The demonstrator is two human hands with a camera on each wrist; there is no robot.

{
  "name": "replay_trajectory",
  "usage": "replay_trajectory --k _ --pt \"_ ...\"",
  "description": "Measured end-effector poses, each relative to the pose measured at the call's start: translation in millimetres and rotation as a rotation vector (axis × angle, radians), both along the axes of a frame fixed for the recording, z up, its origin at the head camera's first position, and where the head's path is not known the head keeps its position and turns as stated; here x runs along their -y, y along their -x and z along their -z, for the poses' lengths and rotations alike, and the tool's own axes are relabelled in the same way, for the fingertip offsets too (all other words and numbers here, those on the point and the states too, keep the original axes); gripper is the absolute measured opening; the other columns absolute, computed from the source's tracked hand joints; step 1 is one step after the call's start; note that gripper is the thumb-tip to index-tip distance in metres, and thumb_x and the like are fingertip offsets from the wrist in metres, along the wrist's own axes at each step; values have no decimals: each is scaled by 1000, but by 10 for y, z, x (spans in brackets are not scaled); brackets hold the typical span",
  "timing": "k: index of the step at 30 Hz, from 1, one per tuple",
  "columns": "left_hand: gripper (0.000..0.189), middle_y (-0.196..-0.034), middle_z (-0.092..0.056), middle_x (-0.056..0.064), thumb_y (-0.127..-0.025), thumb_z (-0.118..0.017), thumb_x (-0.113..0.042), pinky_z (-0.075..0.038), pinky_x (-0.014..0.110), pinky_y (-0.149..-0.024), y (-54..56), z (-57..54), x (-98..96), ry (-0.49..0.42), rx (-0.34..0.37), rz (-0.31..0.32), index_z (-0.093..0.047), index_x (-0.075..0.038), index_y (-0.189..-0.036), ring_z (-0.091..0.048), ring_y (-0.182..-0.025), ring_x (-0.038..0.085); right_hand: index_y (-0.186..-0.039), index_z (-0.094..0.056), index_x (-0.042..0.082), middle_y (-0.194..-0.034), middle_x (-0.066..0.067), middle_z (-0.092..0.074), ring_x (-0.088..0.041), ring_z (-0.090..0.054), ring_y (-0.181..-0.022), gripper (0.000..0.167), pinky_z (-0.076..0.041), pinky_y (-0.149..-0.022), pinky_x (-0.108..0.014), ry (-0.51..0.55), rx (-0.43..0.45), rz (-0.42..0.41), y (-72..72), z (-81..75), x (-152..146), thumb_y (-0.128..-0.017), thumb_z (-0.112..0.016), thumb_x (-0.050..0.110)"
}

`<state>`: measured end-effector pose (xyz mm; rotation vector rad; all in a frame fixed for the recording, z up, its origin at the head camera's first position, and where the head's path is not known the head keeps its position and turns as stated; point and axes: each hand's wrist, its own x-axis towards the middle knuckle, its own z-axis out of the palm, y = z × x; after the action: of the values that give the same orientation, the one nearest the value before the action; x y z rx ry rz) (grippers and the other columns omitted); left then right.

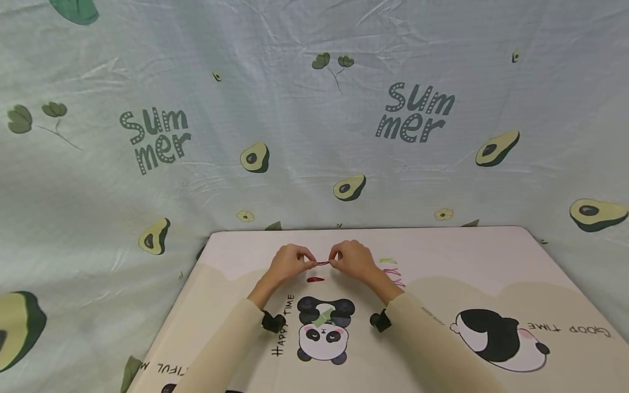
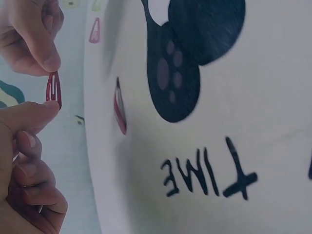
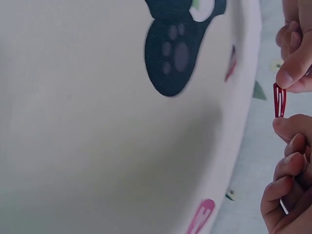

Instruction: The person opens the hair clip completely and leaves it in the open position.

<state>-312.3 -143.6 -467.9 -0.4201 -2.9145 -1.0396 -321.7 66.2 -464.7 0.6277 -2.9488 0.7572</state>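
Nearest, we are viewing two beige sleeves (image 1: 223, 338) flanking the panda print (image 1: 323, 333), our landmark on the bench (image 1: 467, 251). At each wrist we are wearing a black device (image 1: 273, 322), one on either side of the print. We are finding the "HAPPY TIME" lettering (image 1: 280, 334) running along the left of the panda print, and a black-and-white dog print (image 1: 501, 338) lying well to its right.

Just beyond the panda print, we are noting a loose red hair clip (image 1: 315, 279) resting on the bench, apart from both hands. Beyond the print and to its right, we are observing pink hair clips (image 1: 392, 271) and, past them, a green item (image 1: 387, 260), whose outline we are not resolving clearly.

Farther out, in line with the panda print, we are holding the slotted red clip (image 1: 322, 263) between both hands, raised off the bench. With the left hand (image 1: 291, 262) we are pinching its left end between thumb and forefinger, the remaining fingers curling inward. With the right hand (image 1: 355, 259) we are pinching its right end likewise, leaving the middle of the clip showing between the two grips.

Farthest, beyond the panda print and the bench edge, we are facing a pale curtain (image 1: 295, 109) bearing avocado motifs and the word "summer".
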Motion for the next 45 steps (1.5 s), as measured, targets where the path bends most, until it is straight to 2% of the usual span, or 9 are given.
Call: replay_trajectory --k 5,10,22,26,36,45 --pt "6 -60 -49 -5 -90 -80 -19 -30 24 -52 -48 -72 -64 -45 -21 20 -81 -13 -88 -41 -57 11 -89 -80 17 -70 6 -61 -11 -50 -64 5 -38 -55 -25 40 -61 -12 -52 -64 -118 -91 -77 20" --pt "5 -58 -47 -5 -90 -79 -17 -29 23 -50 -116 -130 -155 -99 -26 43 -81 -12 -88 -40 -55 10 -89 -79 16 -66 6 -57 -10 -48 -61 4 -36 -54 -24 87 -64 -18 -130 -117 -253 -90 -77 20" --pt "5 -55 -46 -6 -91 -78 -15 -30 21 -47 -319 -275 -395 -264 -64 146 -80 -11 -93 -38 -50 6 -90 -79 12 -61 8 -54 -6 -43 -56 3 -36 -52 -23 257 -135 -67 -410 -274 -657 -90 -78 14" --pt "5 -55 -46 -5 -91 -79 -13 -29 21 -47 -395 -316 -480 -337 -63 170 -80 -9 -94 -38 -49 5 -91 -79 10 -63 7 -54 -7 -44 -57 4 -38 -51 -23 316 -122 -62 -529 -317 -765 -89 -78 13" --pt "7 -57 -46 -3 -90 -78 -9 -28 20 -49 -583 -292 -676 -519 -52 204 -80 -6 -96 -37 -52 3 -90 -78 11 -63 7 -53 -3 -44 -56 7 -40 -50 -21 468 -85 -71 -761 -356 -964 -88 -78 4" --pt "10 -58 -46 8 -91 -78 -8 -31 20 -51 -661 -299 -828 -626 -88 231 -79 -2 -98 -36 -53 3 -93 -77 9 -67 2 -57 -4 -46 -58 5 -39 -49 -22 600 -66 -79 -866 -345 -1116 -90 -78 5"
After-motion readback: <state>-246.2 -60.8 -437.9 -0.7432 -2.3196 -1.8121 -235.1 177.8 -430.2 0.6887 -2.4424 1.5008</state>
